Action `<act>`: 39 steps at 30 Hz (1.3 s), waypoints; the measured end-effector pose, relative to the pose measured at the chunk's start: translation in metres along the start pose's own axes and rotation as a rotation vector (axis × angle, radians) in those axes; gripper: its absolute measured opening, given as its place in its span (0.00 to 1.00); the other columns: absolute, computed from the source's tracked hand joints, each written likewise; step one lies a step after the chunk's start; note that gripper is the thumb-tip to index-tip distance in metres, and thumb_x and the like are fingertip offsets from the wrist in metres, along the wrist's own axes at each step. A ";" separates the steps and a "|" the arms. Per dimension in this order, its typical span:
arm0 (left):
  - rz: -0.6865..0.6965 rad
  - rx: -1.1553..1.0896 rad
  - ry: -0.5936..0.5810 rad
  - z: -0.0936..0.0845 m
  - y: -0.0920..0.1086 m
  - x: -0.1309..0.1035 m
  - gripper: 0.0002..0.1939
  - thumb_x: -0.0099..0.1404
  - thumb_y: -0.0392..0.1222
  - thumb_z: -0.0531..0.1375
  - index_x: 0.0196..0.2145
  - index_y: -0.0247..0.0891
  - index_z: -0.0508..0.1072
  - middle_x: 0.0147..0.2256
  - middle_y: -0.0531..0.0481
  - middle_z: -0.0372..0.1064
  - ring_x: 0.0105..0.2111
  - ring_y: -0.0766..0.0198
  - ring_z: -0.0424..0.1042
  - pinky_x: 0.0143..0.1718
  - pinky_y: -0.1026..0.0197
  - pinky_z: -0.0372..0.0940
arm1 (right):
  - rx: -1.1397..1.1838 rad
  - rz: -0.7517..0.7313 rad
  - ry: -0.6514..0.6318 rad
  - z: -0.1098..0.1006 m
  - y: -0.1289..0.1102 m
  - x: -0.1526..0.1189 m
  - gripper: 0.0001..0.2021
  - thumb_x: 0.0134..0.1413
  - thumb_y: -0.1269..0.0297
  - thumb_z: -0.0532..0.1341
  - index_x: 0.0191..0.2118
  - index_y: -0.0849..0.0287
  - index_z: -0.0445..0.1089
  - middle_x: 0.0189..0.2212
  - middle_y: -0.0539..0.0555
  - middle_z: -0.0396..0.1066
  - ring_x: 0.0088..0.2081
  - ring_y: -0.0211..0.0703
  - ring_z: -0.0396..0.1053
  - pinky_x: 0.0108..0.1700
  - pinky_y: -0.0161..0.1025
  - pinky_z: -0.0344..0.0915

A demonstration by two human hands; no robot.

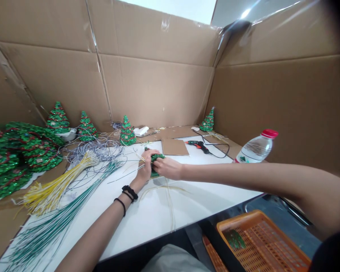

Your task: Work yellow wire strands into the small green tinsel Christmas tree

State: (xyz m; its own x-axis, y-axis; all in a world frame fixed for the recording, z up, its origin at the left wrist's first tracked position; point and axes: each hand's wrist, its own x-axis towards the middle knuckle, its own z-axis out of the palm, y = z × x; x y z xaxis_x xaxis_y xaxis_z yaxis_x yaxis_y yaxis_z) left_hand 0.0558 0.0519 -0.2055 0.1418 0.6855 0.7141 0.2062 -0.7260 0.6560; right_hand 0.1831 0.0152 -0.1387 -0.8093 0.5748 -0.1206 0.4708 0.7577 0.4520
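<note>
Both hands meet over the middle of the white tabletop. My left hand (146,168) is closed around a small green Christmas tree (158,156), mostly hidden by the fingers. Against its right side, my right hand (169,168) is closed, its fingertips pressed into the green surface. What those fingertips pinch is hidden. Thin pale wires (170,204) trail from below the hands toward the table's front edge. Beyond the hands lies a square of brown cardboard (175,147), with a hot glue gun (200,146) and its cord to the right.
Bundles of yellow wires (56,185) and green wires (62,215) lie left, beside tangled clear wire (98,149). Finished Christmas trees (127,130) stand along the back and left. A tilted plastic bottle (256,147) is at right. An orange basket (260,215) sits below the table's front edge.
</note>
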 end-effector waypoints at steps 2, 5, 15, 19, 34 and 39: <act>-0.014 -0.032 0.014 0.001 -0.002 0.000 0.23 0.67 0.46 0.37 0.34 0.40 0.70 0.39 0.47 0.70 0.44 0.60 0.67 0.52 0.54 0.59 | 0.021 0.023 -0.011 -0.002 -0.002 0.001 0.11 0.55 0.79 0.52 0.37 0.69 0.71 0.35 0.63 0.71 0.39 0.48 0.66 0.35 0.40 0.62; -0.023 -0.055 0.020 0.001 -0.003 -0.001 0.23 0.67 0.46 0.38 0.34 0.40 0.70 0.40 0.46 0.70 0.45 0.59 0.67 0.52 0.53 0.58 | 0.077 0.066 -0.029 -0.003 -0.004 0.002 0.10 0.53 0.79 0.54 0.34 0.68 0.73 0.33 0.63 0.73 0.37 0.49 0.69 0.34 0.40 0.63; -0.026 -0.055 0.045 0.000 -0.001 0.000 0.23 0.68 0.45 0.38 0.35 0.39 0.71 0.42 0.46 0.70 0.45 0.59 0.67 0.54 0.52 0.57 | 0.403 0.436 -0.099 -0.013 -0.007 0.009 0.09 0.52 0.73 0.56 0.34 0.64 0.75 0.33 0.62 0.75 0.37 0.48 0.72 0.35 0.36 0.63; 0.010 -0.058 0.009 -0.001 -0.003 0.001 0.24 0.68 0.46 0.38 0.35 0.39 0.72 0.41 0.46 0.71 0.45 0.59 0.67 0.54 0.51 0.57 | 0.467 0.556 -0.129 -0.021 -0.005 0.012 0.11 0.55 0.67 0.55 0.37 0.62 0.74 0.35 0.60 0.75 0.38 0.46 0.73 0.35 0.34 0.63; -0.026 -0.006 -0.031 -0.010 -0.002 -0.002 0.23 0.67 0.46 0.37 0.38 0.39 0.70 0.43 0.45 0.70 0.47 0.58 0.66 0.53 0.51 0.58 | 0.267 0.345 -0.065 -0.030 -0.013 -0.016 0.11 0.56 0.77 0.52 0.37 0.64 0.71 0.34 0.62 0.73 0.35 0.46 0.72 0.30 0.35 0.62; -0.011 -0.011 -0.020 -0.010 -0.003 -0.003 0.22 0.67 0.45 0.38 0.37 0.39 0.70 0.43 0.45 0.69 0.46 0.59 0.66 0.52 0.52 0.58 | 0.251 0.414 0.039 -0.027 -0.014 -0.019 0.14 0.63 0.63 0.49 0.39 0.64 0.69 0.37 0.61 0.71 0.38 0.49 0.70 0.31 0.37 0.63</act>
State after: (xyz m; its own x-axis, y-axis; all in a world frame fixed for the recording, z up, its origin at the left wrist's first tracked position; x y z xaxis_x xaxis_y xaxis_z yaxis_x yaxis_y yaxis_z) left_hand 0.0449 0.0515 -0.2066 0.1593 0.6944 0.7018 0.1970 -0.7189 0.6666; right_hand 0.1826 -0.0147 -0.1188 -0.5467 0.8352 0.0597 0.8221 0.5219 0.2277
